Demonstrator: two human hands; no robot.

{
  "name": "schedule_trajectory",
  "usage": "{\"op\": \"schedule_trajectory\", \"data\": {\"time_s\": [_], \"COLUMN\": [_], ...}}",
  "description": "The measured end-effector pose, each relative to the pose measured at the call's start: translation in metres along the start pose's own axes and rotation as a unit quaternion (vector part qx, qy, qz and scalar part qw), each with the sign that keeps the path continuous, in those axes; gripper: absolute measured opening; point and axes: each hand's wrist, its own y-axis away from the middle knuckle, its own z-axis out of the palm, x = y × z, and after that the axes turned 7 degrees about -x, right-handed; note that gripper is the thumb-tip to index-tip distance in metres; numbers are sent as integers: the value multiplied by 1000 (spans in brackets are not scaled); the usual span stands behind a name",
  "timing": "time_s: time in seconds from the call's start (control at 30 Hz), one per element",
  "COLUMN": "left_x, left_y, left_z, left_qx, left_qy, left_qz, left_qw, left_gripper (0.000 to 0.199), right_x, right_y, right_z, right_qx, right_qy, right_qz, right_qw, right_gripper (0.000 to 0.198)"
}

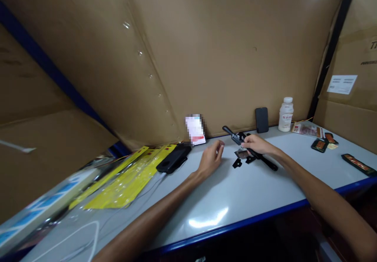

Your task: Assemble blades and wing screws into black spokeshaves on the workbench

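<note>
My right hand (255, 144) is closed around the middle of a black spokeshave (268, 163), whose two handles stick out on either side. The tool slants from the upper left to the lower right. Just beneath it lie a flat metal blade (242, 154) and a small black plate with notched edges (237, 163). More dark parts sit there, partly covered by the hand. To the left, my left hand (211, 157) hovers at or just over the tabletop, fingers loosely curled and a little apart. Nothing shows in it.
Yellow blister packs (132, 179) and a black power bank-like device (173, 159) lie at left, beside a long white-and-blue box (50, 203). A lit phone (195, 129), a dark phone (262, 120) and a white bottle (286, 115) stand along the cardboard wall (224, 58). Small packets (319, 145) lie right.
</note>
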Motion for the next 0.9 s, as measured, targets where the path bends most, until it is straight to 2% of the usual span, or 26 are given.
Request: {"op": "schedule_trajectory", "data": {"time_s": [0.1, 0.23, 0.37, 0.47, 0.6, 0.7, 0.83, 0.9], "left_x": [-4, 7, 14, 12, 2, -4, -8, -7], "left_y": [17, 22, 20, 20, 19, 17, 16, 16], "left_z": [-15, -21, -29, -34, -34, -34, -32, -28], "left_qx": [-65, -166, -198, -218, -223, -224, -218, -212], "left_qy": [-103, -240, -318, -317, -262, -264, -231, -218], "left_qz": [-9, 42, 68, 99, 135, 146, 139, 107], "left_qw": [993, 956, 924, 918, 929, 927, 938, 947], "left_gripper": [28, 29, 34, 36, 37, 36, 39, 40], "right_x": [-9, -22, -32, -37, -41, -41, -38, -38], "right_y": [2, 11, 19, 22, 23, 22, 19, 19], "right_z": [22, 40, 44, 43, 43, 42, 42, 46], "right_qx": [-52, -94, -126, -143, -152, -143, -126, -111], "right_qy": [40, 84, 105, 108, 107, 115, 142, 165], "right_qz": [-4, -19, -33, -39, -38, -35, -30, -24], "right_qw": [998, 992, 986, 983, 982, 982, 981, 980], "right_gripper": [32, 30, 30, 30, 28, 25, 25, 26]}}
